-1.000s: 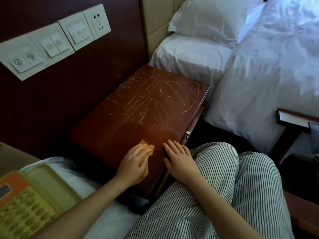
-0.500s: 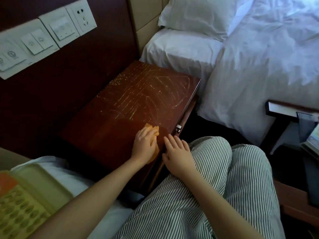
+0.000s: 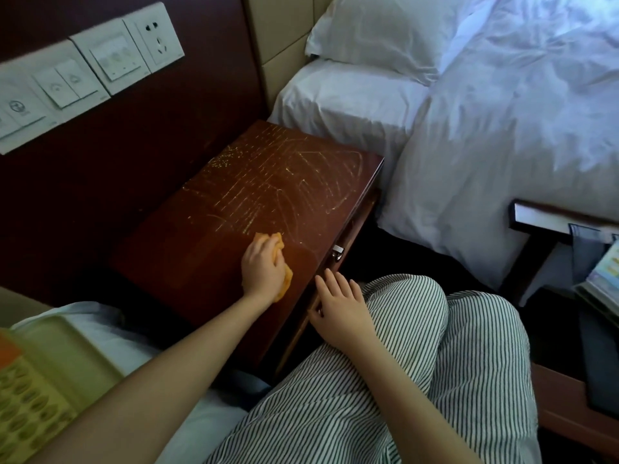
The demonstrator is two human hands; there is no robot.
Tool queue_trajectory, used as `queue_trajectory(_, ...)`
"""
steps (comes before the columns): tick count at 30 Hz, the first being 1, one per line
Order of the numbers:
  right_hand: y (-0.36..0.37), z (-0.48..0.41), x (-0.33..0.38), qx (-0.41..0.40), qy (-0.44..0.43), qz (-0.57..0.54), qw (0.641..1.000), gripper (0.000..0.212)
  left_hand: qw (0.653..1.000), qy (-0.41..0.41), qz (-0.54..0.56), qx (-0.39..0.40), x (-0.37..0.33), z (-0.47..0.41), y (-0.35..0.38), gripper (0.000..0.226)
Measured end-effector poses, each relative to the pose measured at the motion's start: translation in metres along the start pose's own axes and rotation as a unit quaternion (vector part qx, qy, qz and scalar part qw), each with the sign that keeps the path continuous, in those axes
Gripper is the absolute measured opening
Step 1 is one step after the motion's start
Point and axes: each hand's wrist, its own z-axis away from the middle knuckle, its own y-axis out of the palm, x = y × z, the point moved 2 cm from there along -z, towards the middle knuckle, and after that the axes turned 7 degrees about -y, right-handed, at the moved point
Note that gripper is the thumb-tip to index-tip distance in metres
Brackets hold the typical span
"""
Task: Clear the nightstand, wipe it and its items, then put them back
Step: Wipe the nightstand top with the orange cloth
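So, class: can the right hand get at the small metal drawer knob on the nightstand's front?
Probably yes: the right hand rests close to the small metal drawer knob, nothing between them.

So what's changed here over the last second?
The left hand, gripping the cloth, slid it across the nightstand away from the person, up to the streaks. Nothing was picked up or let go. The right hand stayed resting at the nightstand's front edge.

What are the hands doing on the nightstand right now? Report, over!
Left hand grips cloth, pressed on nightstand top. Right hand open, resting at front edge. Pale streaks ahead of cloth; phone off on white bedding.
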Motion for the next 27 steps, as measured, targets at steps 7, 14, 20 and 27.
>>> queue_trajectory(7,-0.002,0.003,-0.006,0.001,0.021,-0.017,1.0,0.064,0.975,0.18,0.012,0.126,0.005,0.033,-0.008,0.031)
queue_trajectory(14,0.003,-0.003,0.0,0.017,0.001,0.0,1.0,0.066,0.996,0.073,-0.005,0.052,0.048,0.013,-0.033,0.032)
queue_trajectory(20,0.0,-0.001,-0.008,-0.017,0.049,-0.028,0.998,0.062,1.0,0.011,-0.004,0.012,-0.01,-0.008,0.004,0.035)
queue_trajectory(27,-0.003,-0.005,-0.01,-0.049,0.079,-0.06,0.994,0.06,0.974,0.184,-0.003,0.135,-0.013,0.028,0.012,0.033)
